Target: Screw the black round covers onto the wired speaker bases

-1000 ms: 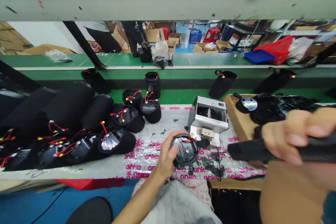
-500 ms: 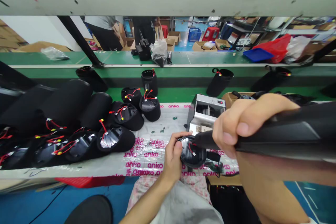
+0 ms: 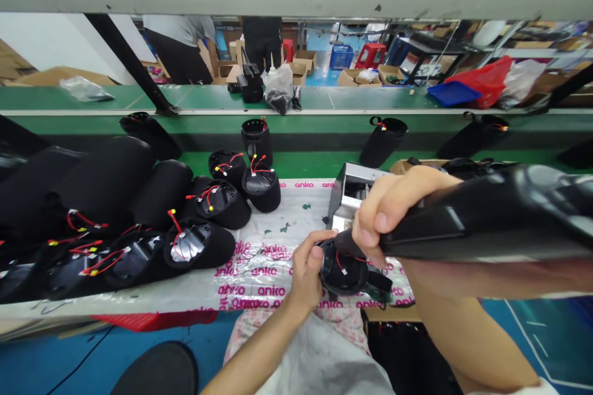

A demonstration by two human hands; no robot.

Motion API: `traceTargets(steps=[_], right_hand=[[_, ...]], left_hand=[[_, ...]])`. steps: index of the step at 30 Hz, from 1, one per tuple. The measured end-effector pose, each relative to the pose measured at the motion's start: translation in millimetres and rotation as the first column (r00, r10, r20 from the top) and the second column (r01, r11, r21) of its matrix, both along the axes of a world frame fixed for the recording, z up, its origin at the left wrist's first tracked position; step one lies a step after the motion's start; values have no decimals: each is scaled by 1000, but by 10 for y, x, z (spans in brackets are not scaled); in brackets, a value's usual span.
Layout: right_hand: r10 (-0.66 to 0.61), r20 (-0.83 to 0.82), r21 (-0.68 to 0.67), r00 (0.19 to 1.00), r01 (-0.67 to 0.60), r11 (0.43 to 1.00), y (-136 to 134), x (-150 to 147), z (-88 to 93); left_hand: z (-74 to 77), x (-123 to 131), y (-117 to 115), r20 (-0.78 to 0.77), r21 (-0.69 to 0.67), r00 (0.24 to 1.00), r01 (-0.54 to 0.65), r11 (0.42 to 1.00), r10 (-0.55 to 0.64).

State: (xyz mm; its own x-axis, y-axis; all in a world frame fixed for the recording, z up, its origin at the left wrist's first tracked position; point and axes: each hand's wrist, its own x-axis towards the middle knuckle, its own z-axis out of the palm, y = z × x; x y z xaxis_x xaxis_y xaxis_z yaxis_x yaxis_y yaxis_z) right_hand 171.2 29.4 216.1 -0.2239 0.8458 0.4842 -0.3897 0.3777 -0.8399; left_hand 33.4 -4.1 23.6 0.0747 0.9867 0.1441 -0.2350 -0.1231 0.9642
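My left hand [image 3: 306,273] grips a round black speaker body [image 3: 341,268] with red wires showing at its open end, held just above the near table edge. My right hand [image 3: 398,210] is wrapped round a long black power tool [image 3: 482,219], close to the camera. The tool's tip [image 3: 345,241] rests at the speaker's open end. To the left lie several black speaker bodies [image 3: 199,245] with red wires, on their sides on printed plastic sheeting [image 3: 264,274].
A small grey metal machine [image 3: 346,196] stands behind the held speaker. A cardboard box [image 3: 403,166] of black parts sits at the right. More black housings [image 3: 256,139] stand on the green conveyor [image 3: 315,166]. People stand beyond the far green belt. A grey shelf beam runs overhead.
My right hand swung the black tool in from the right and brought its tip down to the speaker. My left hand shifted the speaker slightly right and nearer.
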Motion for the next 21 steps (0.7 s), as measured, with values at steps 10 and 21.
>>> traceTargets(steps=[10, 21], right_hand=[[207, -2, -19, 978, -207, 978, 146, -137, -196], [255, 8, -57, 967, -254, 965, 211, -207, -280]], left_hand=[[-81, -41, -39, -48, 13, 997, 56, 998, -55], [-79, -25, -24, -79, -4, 996, 51, 999, -51]])
